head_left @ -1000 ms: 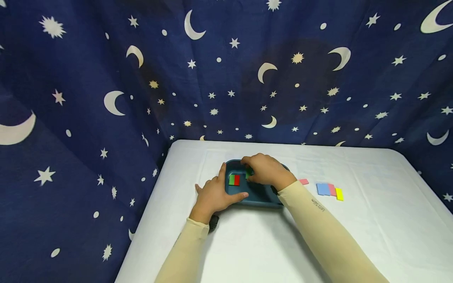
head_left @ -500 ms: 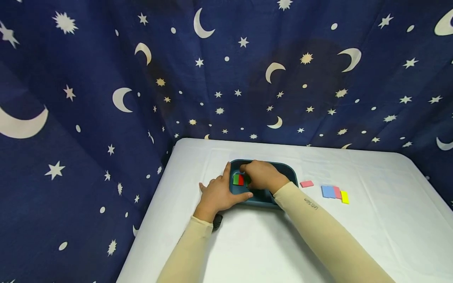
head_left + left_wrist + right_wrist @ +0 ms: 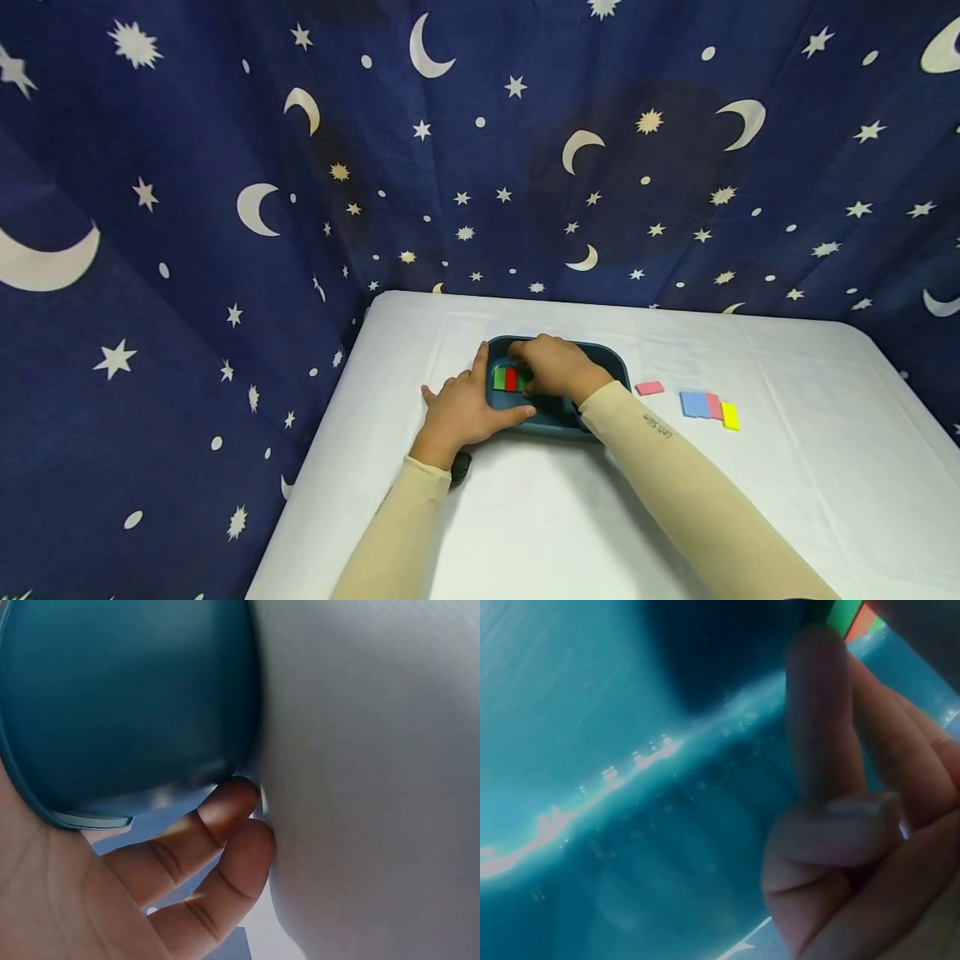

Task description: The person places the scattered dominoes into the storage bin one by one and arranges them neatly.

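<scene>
tray (image 3: 562, 432) on white table (image 3: 525, 533), seemingly steadied by left hand (image 3: 459, 412) — fingers spread, thumb across the near rim, forefinger along the left end. right hand (image 3: 557, 367) is inside the tray, thumb and fingertips appearing to pinch the held green tile (image 3: 523, 381), mostly hidden under them. red tile (image 3: 512, 380) just beside it, then outer green tile (image 3: 499, 379) — a row of three near the tray's left end. step in hand, by my reading: setting the third tile into line. next move probably calls for a light sideways nudge, then a clean release; too hard a shove could skew the row. outside, to the right: pink tile (image 3: 649, 388) alone, blue tiles (image 3: 694, 405) and yellow tile (image 3: 730, 416) farther out.
</scene>
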`<state>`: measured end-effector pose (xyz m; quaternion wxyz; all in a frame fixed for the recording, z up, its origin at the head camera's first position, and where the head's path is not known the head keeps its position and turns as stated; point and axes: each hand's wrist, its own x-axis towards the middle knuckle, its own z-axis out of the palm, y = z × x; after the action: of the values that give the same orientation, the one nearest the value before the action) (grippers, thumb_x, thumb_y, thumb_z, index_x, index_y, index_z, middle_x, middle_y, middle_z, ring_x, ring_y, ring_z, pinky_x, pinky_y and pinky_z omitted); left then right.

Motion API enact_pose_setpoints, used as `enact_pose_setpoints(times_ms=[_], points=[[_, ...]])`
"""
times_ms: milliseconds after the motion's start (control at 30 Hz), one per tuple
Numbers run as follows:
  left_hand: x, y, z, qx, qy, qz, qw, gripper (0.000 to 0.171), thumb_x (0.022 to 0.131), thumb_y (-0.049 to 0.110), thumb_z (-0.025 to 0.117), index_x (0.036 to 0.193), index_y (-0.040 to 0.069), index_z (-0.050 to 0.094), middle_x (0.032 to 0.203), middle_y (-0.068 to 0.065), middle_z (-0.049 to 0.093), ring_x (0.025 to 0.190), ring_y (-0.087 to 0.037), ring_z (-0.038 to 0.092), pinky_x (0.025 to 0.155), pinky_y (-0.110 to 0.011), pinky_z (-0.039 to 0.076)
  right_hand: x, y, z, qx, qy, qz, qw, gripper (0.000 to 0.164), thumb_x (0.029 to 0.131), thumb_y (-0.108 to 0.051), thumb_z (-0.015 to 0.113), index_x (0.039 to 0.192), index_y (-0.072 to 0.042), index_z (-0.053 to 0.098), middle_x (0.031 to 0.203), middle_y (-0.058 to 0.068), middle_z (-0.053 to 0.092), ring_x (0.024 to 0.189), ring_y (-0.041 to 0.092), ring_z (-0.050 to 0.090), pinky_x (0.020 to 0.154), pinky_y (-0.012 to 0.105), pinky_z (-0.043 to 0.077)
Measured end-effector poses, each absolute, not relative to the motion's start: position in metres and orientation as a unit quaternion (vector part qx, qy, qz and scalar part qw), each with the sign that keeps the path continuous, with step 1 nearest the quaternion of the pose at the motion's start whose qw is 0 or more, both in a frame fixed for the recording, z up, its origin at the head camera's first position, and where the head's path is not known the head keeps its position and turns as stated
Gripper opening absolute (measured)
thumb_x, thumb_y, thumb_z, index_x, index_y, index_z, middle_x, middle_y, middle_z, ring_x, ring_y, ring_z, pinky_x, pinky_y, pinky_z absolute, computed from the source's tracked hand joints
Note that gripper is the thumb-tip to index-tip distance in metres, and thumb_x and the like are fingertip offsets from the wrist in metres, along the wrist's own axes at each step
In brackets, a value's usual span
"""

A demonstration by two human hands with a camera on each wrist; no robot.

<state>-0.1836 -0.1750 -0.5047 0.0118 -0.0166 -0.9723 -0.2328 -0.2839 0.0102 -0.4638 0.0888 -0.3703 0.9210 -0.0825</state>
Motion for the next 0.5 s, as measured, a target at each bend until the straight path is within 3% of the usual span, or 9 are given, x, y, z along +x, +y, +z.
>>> enact_pose_setpoints(times_ms=[500], points=[[-0.1836,-0.1746,-0.5035,-0.017,-0.973,-0.232,0.005,0.134,0.072,0.099,0.057,0.172,0.029,0.002,0.155,-0.006,0.055,0.123,-0.038,0.062,0.101,-0.091,0.020,-0.2859,0.0102,-0.4652,-0.362,0.925,-0.077,0.084,0.066,0.076,-0.023,0.099,0.134,-0.013,0.069,0.108,0.001,0.077,0.092,0.018,0.069,0.086,0.045,0.060]])
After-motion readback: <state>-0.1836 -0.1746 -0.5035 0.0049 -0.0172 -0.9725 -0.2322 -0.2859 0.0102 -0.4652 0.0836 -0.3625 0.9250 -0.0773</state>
